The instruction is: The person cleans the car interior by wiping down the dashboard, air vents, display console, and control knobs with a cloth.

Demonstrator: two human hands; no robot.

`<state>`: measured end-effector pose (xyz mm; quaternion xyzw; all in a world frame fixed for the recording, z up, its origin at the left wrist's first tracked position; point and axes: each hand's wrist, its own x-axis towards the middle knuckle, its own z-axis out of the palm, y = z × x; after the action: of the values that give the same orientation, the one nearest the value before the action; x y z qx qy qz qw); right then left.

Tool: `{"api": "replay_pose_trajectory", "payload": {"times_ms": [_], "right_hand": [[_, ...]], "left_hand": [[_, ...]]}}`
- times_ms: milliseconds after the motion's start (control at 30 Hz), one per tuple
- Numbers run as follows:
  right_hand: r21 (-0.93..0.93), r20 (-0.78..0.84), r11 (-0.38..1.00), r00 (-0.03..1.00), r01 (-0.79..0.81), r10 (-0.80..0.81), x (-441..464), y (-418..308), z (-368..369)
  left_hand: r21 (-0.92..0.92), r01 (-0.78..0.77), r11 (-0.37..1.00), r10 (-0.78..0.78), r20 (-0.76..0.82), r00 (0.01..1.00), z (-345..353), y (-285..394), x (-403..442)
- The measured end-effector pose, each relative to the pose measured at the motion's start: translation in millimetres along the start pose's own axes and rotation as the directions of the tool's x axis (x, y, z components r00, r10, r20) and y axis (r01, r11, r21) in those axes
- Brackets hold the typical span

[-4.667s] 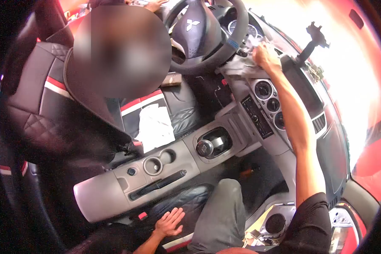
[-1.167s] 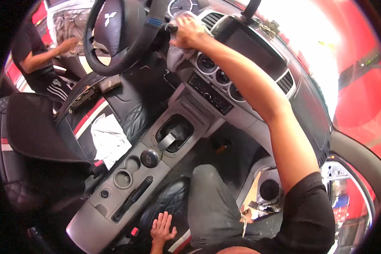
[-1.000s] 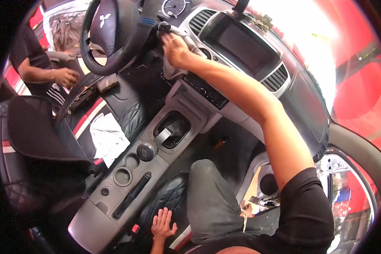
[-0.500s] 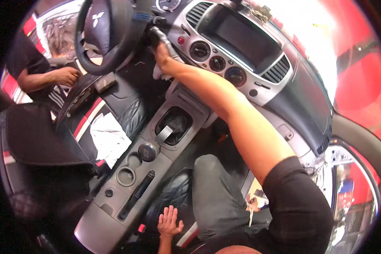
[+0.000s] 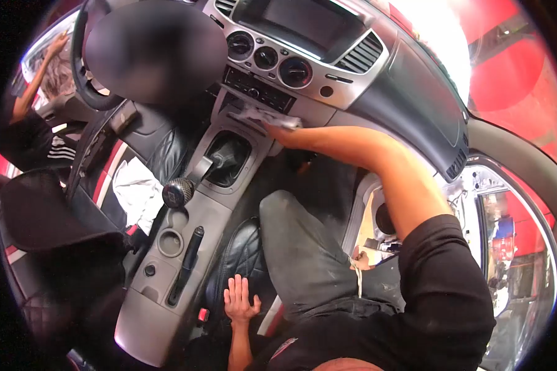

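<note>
My right hand (image 5: 280,133) is at the storage slot below the radio (image 5: 254,93), closed on a grey-white cloth (image 5: 263,115). The cloth lies bunched at the slot's edge, and my fingers are partly hidden by it. My right arm reaches across in front of the lower dashboard. Down on the black leather seat (image 5: 235,256), my left hand (image 5: 240,303) rests flat with its fingers stretched out, holding nothing. Beside it stand the handbrake lever (image 5: 193,250) and a red buckle (image 5: 203,315).
The gear lever (image 5: 178,191) rises from the console (image 5: 148,321) beside a cup holder (image 5: 169,242). A white cloth (image 5: 139,191) lies on the driver's seat. Another person's arm (image 5: 36,80) is raised at the far left. A dark blurred patch covers much of the steering wheel.
My right hand has moved with the cloth from beside the steering wheel down to the slot below the radio. My left hand stays flat. The other person's arm has gone up.
</note>
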<state>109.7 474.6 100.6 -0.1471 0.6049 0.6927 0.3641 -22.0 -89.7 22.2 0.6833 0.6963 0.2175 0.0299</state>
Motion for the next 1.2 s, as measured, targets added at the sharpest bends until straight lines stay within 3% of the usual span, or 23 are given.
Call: {"api": "replay_pose_trajectory", "payload": {"times_ms": [67,133,167,200,267,300,400,467,533,567,600,633,667,700,733,800,867,933,967,1000,1067,1100,1200], "right_hand": [[0.009,0.019,0.998,0.998,0.059,-0.059,-28.4,-20.7,3.2],[0.417,-0.062,0.904,0.989,-0.095,0.132,-55.8,-23.9,1.8],[0.773,-0.083,0.628,0.967,-0.091,0.242,-83.6,-3.8,-6.7],[0.973,-0.056,0.231,0.936,-0.028,0.347,-112.0,15.3,-15.2],[0.992,-0.102,0.123,0.757,0.028,0.645,-169.2,46.1,-34.2],[0.999,0.046,-0.048,0.756,-0.019,0.653,-194.4,52.5,-47.6],[0.84,0.466,-0.529,0.662,-0.121,0.587,-237.4,38.3,-77.9],[0.659,0.692,-0.731,0.524,-0.178,0.496,-251.7,14.4,-96.7],[0.399,0.832,-0.911,0.46,-0.109,0.31,-265.7,-0.9,-116.2],[0.377,0.858,-0.926,0.391,-0.037,0.334,-269.7,-13.6,-123.6],[0.346,0.851,-0.938,0.415,0.017,0.322,-271.9,-23.3,-124.2],[0.297,0.851,-0.953,0.434,0.064,0.294,-275.2,-30.5,-126.5],[0.24,0.851,-0.966,0.457,0.101,0.259,-281.0,-37.0,-129.9],[0.298,0.811,-0.941,0.476,0.161,0.339,-287.0,-36.6,-131.2],[0.215,0.802,-0.923,0.481,0.321,0.354,-292.4,-31.2,-139.3],[0.015,0.759,-0.847,0.546,0.531,0.356,-308.9,-8.4,-155.6],[0.018,0.683,-0.816,0.589,0.577,0.432,-326.6,5.2,-162.6],[-0.031,0.659,-0.801,0.615,0.597,0.432,-343.9,10.6,-166.6],[-0.051,0.698,-0.808,0.6,0.586,0.391,-352.2,11.6,-165.6],[-0.072,0.735,-0.816,0.583,0.574,0.346,-359.6,10.6,-164.1],[0.009,0.843,-0.832,0.443,0.555,0.305,-370.8,4.9,-161.1],[-0.025,0.848,-0.85,0.462,0.526,0.261,-377.1,1.7,-158.6],[0.032,0.81,-0.873,0.499,0.487,0.308,-378.9,-7.1,-160.4]], "left_hand": [[-0.015,0.005,1.0,-0.005,0.01,1.0,-0.7,0.5,-1.2],[-0.029,0.012,1.0,-0.012,0.014,1.0,-2.6,1.1,1.1],[-0.028,0.009,1.0,-0.009,-0.001,1.0,-0.6,0.6,0.3],[-0.022,0.01,1.0,-0.01,0.001,1.0,-2.0,1.0,0.4],[-0.013,0.007,1.0,-0.007,0.004,1.0,-3.2,1.2,1.3],[-0.009,-0.002,1.0,0.002,0.003,1.0,-0.2,-0.5,0.3],[-0.015,0.009,1.0,-0.009,0.022,1.0,-1.9,1.8,1.6],[-0.008,0.009,1.0,-0.008,0.032,0.999,-7.0,3.8,4.1],[0.005,0.022,1.0,-0.022,0.033,0.999,-14.3,8.6,8.7],[0.012,0.031,0.999,-0.031,0.011,0.999,-19.0,13.2,15.5],[0.056,0.023,0.998,-0.019,-0.07,0.997,-18.4,15.1,28.3],[0.116,0.202,0.972,-0.195,-0.066,0.979,-24.8,25.4,63.3],[-0.144,0.387,0.911,-0.386,0.039,0.922,-43.6,37.1,106.0],[-0.452,0.519,0.725,-0.559,0.054,0.827,-60.9,56.4,147.5],[-0.598,0.276,0.752,-0.469,-0.192,0.862,-73.0,79.5,185.3],[-0.605,-0.055,0.795,-0.242,-0.399,0.885,-105.8,131.0,252.0],[-0.762,-0.123,0.636,-0.217,-0.33,0.919,-135.5,195.8,295.0],[-0.887,-0.137,0.441,-0.028,-0.166,0.986,-110.6,212.8,306.2],[-0.942,0.036,0.334,0.003,0.04,0.999,-103.9,216.0,304.1],[-0.959,0.054,0.28,-0.025,0.049,0.998,-98.5,222.1,301.3],[-0.973,0.123,0.194,-0.075,0.111,0.991,-87.0,223.0,296.5],[-0.977,0.16,0.138,-0.062,0.153,0.986,-85.6,219.9,292.6],[-0.948,0.231,-0.217,-0.147,0.266,0.953,-76.7,229.2,289.2]]}}
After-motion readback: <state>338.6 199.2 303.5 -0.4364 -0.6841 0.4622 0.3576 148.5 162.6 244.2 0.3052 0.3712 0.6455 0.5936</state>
